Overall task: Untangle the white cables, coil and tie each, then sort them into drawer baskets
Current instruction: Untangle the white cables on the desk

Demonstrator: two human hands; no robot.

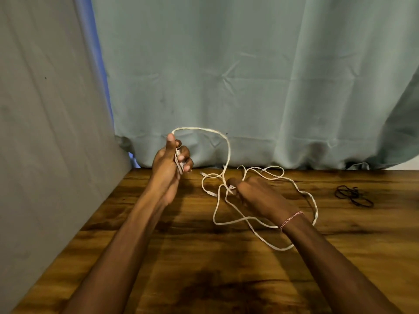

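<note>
White cables [229, 152]: several thin cords, tangled. Most of the length is spread in loose loops on the wooden counter [204, 279], right of centre toward the far edge, with small connector ends seen among the loops.

Left hand [172, 159]: raised above the far left of the counter, thumb upright, fingers curled round a gathered bunch of cable. One strand is carried from this hand in a high arch to the right and down to the other hand.

Right hand [258, 196]: held low over the tangle, palm down, fingers curled; the descending strand is pinched at the fingertips. A red-and-white thread bracelet [291, 219] is worn at the wrist.

Black ties [353, 196]: a small heap of thin loops, laid at the far right of the counter, well apart from the cables.

Grey-green curtain [226, 75]: hung behind the counter's far edge. A grey panel [45, 109] is set along the left side.
</note>
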